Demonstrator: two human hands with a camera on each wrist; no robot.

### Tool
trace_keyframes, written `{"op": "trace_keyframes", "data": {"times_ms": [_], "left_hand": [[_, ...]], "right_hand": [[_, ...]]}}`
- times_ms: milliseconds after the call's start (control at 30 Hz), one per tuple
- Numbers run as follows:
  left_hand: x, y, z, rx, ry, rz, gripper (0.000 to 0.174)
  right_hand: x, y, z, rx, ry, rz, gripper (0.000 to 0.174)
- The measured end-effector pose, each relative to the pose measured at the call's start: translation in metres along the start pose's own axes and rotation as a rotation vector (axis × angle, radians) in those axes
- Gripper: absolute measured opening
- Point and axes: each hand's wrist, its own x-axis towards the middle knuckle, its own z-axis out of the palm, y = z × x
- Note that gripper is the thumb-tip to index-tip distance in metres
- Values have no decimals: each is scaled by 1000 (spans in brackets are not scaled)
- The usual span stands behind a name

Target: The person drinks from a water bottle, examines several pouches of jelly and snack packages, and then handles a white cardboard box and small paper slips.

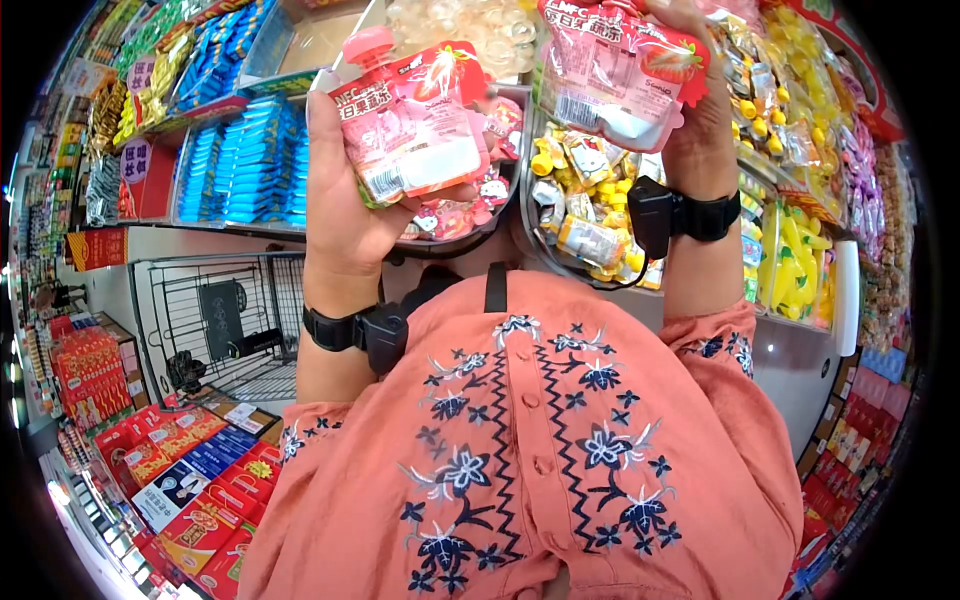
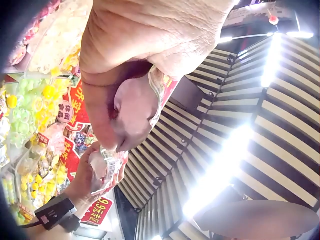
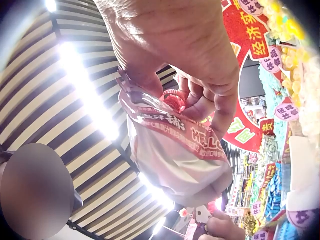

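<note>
My left hand (image 1: 345, 200) holds a pink and red pouch (image 1: 415, 130) with a strawberry picture and barcode, thumb on one side and fingers behind it. A similar pouch (image 1: 610, 75) is gripped by my right hand (image 1: 700, 110), raised on the right. The two pouches are apart. In the right wrist view, my right hand (image 3: 175, 45) has its fingers around the top of the pouch (image 3: 175, 155), near a red cap (image 3: 174, 100). The left wrist view shows my left hand (image 2: 145, 40) curled round its pouch (image 2: 137, 105).
Below the hands are a bin of pink packs (image 1: 450, 222) and a bin of yellow packs (image 1: 590, 215). Blue packs (image 1: 250, 165) fill a box on the left. A wire cart (image 1: 225, 320) stands at lower left, near red boxes (image 1: 200, 520). Yellow bags (image 1: 795, 265) lie right.
</note>
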Motion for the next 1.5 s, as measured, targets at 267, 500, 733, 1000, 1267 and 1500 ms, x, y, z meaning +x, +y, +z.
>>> {"op": "trace_keyframes", "data": {"times_ms": [267, 500, 733, 1000, 1267, 1500], "left_hand": [[-7, 5, -9, 9, 11, 6, 80], [-11, 6, -12, -69, -53, -23, 79], [-15, 3, -16, -47, -47, -11, 76], [-18, -1, -7, -64, 53, 16, 82], [-8, -25, -37, 108, 193, 39, 65], [0, -76, -127, 169, 292, -130, 55]], "right_hand": [[-1, 8, 5, 43, -18, 9, 37], [-3, 8, 5, 139, -99, 117, 36], [-5, 14, -1, 153, -122, 146, 33], [-8, 12, 3, 84, -144, 119, 35], [3, 28, -13, -426, -175, -27, 36], [5, 130, -76, -484, -7, 143, 32]]}}
